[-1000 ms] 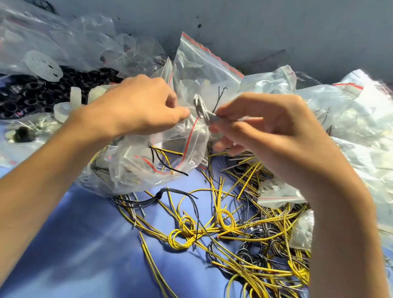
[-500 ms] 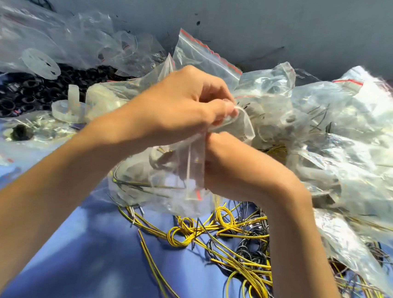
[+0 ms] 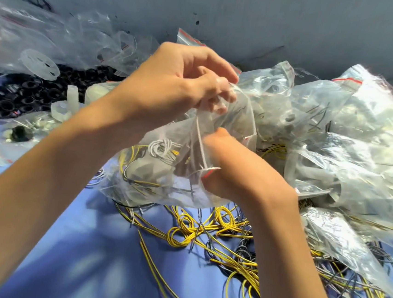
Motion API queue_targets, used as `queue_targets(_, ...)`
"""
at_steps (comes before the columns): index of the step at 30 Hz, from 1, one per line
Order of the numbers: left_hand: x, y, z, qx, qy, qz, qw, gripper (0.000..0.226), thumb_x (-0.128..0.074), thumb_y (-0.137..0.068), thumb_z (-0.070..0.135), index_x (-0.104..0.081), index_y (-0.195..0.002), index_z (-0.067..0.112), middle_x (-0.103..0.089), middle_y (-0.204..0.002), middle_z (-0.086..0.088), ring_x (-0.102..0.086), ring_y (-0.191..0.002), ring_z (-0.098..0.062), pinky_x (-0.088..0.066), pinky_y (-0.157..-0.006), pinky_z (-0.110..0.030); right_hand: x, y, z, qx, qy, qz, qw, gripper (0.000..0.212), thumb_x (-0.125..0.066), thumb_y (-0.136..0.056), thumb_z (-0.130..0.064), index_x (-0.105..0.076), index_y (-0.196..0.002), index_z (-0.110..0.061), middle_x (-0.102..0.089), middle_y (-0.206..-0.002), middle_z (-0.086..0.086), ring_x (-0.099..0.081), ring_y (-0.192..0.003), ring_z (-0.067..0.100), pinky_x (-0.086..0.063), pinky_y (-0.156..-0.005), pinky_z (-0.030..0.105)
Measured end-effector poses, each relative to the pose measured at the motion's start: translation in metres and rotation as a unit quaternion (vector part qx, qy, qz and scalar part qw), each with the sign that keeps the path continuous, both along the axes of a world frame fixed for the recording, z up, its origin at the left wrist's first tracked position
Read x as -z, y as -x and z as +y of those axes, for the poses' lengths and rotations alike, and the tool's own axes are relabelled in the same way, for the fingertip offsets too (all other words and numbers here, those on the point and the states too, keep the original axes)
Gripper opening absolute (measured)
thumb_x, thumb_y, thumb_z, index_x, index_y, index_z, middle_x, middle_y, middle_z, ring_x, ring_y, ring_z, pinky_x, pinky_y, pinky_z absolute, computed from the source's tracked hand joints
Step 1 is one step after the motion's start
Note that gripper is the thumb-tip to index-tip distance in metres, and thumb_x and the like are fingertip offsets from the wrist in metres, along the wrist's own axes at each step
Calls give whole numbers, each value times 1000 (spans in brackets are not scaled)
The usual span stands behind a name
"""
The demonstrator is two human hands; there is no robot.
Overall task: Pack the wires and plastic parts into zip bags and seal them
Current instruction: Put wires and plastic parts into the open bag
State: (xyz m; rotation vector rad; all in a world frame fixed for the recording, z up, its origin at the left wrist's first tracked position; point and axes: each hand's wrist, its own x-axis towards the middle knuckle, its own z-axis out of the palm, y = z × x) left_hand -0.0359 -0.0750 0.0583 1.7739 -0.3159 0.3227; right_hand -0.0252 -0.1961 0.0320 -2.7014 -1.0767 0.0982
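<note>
This looks like the filling step, so I think the best way is to hold the mouth of the zip bag [image 3: 155, 169] wide and steady, push the wires all the way to the bottom, and make sure no wire end pokes past the zip strip before pressing it shut. Thin wires spring back, so a curled bundle should go in more easily than loose ends. The left hand [image 3: 177, 84] pinches the top edge of the bag with its fingertips and lifts it up. The right hand [image 3: 234, 169] is pushed into the bag's mouth from below and to the right; its fingers are hidden behind the plastic, so I cannot tell if they hold anything. The bag hangs between the two hands, just above the blue worktop [image 3: 84, 258], and white and yellow wires show inside it. More loose yellow wires [image 3: 207, 226] lie on the worktop right under the hands.
</note>
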Motion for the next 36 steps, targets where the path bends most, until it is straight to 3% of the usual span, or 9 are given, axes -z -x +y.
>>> queue_targets(7, -3, -2, 9, 18, 26, 9, 999, 18, -49, -93, -1, -63, -88, 10, -69, -89, -12, -67, -75, -8, -53, -72, -16, -7, -7, -14, -3, -47, -7, 999, 25, -54, -82, -10, -66, -104, -10, -48, -63, 0, -55, -64, 10, -38, -51, 12)
queue_targets(10, -4, -6, 18, 53, 17, 45, 997, 14, -49, -95, 8, -62, -94, 13, -73, -99, -6, -71, -84, -14, -55, -77, -19, 3, -19, -21, 2, 8, 17, 1000, 34, -72, -77, -21, -68, -110, -27, -65, -87, 6, -66, -85, 20, -54, -74, 27)
queue_targets(13, 2, -14, 28, 77, -86, 112, 987, 18, -56, -88, 10, -60, -105, 14, -71, -107, -2, -67, -92, -14, -49, -80, -21, 12, -30, -24, 2, 15, 82, 997, 27, -72, -78, -16, -70, -105, -14, -67, -105, 15, -64, -97, 30, -53, -84, 39)
queue_targets(19, 24, -17, 36, 162, -424, 216, 864, 26, -56, -93, 20, -53, -118, 23, -62, -112, 7, -54, -94, 3, -44, -90, -20, 8, -28, -23, -24, -107, -41, 993, 18, -67, -80, -13, -60, -64, -11, -60, -64, 19, -40, -64, 33, -46, -63, 38)
queue_targets(22, 27, -16, 33, 139, -568, 150, 797, 37, -53, -93, 38, -47, -128, 30, -49, -116, 22, -46, -97, 0, -34, -84, -18, 8, -25, -22, -53, -12, -49, 997, 29, -60, -84, -20, -49, -57, -15, -44, -54, 3, -36, -61, 33, -34, -59, 30)
queue_targets(27, 44, -29, 28, 87, -602, 197, 769, 41, -47, -92, 52, -52, -123, 26, -58, -119, 3, -52, -110, -18, -40, -95, -32, 10, -32, -37, 11, 48, 54, 997, 37, -50, -91, -50, -63, -64, -27, -52, -55, -9, -50, -57, 8, -41, -64, 28)
queue_targets(30, 52, -36, 33, 44, -605, 210, 767, 37, -43, -91, 59, -51, -102, 25, -55, -96, 3, -49, -91, -20, -38, -77, -29, 10, -36, -48, 80, -35, 116, 989, 52, -29, -85, -68, -66, -71, -35, -57, -50, -13, -51, -54, 5, -41, -61, 24)
queue_targets(33, 55, -40, 36, -35, -607, 182, 773, 36, -43, -90, 61, -43, -80, 26, -47, -80, 1, -45, -81, -22, -34, -70, -30, 6, -41, -60, 111, -138, 222, 959, 86, -13, -55, -82, -63, -94, -25, -73, -86, -1, -65, -80, 0, -42, -70, 18)
queue_targets(36, 53, -43, 37, -97, -583, 144, 794, 40, -48, -90, 53, -45, -67, 21, -53, -81, -5, -53, -83, -27, -33, -66, -29, 2, -39, -66, 101, -149, 241, 954, 70, -22, -58, -83, -62, -86, -33, -74, -79, -6, -65, -75, -5, -42, -67, 17)
